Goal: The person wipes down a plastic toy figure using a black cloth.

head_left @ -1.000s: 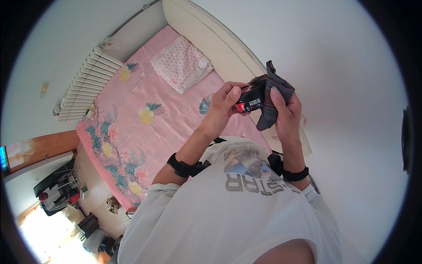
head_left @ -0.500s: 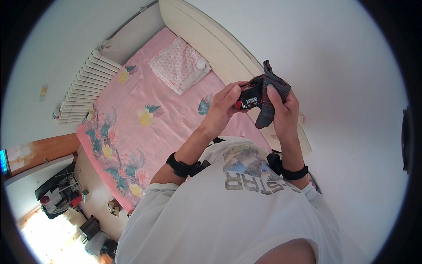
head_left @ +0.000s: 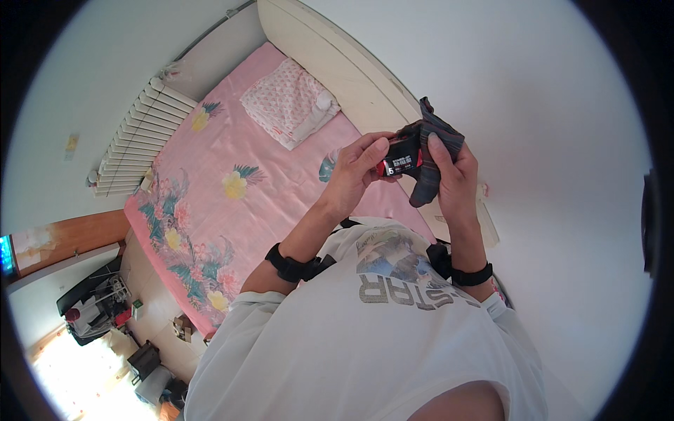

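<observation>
Up in front of my chest, both hands hold things close together. My left hand (head_left: 356,168) is closed on a small black-and-red labelled pack (head_left: 401,160), its thumb along the near edge. My right hand (head_left: 458,172) grips a dark striped folded cloth (head_left: 439,144), thumb pressed on its front. One end of the cloth sticks up above the fingers and another hangs below them. Cloth and pack touch; whether they are joined cannot be made out. The fingers behind them are mostly hidden.
A bed with a pink floral sheet (head_left: 274,203) lies below and left, with a folded white-and-pink quilt (head_left: 288,105) near its pale headboard (head_left: 351,56). A white radiator (head_left: 140,144) stands along the left wall. Assorted belongings (head_left: 98,302) sit on the floor at lower left.
The pack has turned slightly and shows more of its label beside the cloth. Both hands keep their hold, almost in the same place.
</observation>
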Motion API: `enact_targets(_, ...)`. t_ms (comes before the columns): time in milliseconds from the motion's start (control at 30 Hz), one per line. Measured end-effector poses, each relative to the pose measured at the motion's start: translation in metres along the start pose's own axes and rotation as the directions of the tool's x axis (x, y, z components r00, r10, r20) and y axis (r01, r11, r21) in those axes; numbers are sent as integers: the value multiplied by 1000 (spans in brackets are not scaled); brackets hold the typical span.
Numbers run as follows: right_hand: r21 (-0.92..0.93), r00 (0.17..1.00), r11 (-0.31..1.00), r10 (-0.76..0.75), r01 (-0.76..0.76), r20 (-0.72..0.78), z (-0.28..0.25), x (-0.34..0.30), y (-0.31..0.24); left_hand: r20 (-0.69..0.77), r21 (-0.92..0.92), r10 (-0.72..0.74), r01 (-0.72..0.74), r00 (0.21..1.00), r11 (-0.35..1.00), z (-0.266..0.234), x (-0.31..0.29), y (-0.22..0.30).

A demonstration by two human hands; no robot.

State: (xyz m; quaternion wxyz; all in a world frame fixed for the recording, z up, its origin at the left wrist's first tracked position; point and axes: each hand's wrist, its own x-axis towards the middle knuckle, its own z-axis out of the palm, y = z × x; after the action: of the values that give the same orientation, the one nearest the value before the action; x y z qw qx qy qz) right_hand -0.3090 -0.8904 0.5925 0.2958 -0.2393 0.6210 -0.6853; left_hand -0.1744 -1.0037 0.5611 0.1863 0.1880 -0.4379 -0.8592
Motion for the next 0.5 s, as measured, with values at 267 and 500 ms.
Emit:
enact_targets(267, -1, 998, 998, 64, -64, -17, -3, 0, -3, 25, -20, 11, -11, 1000, 1000, 1, 1, 0)
enact_targets(500, -31, 996, 997, 69, -71, -50, -8, 0, 1, 22, -11, 11, -11, 1000, 1000, 3, 3, 0)
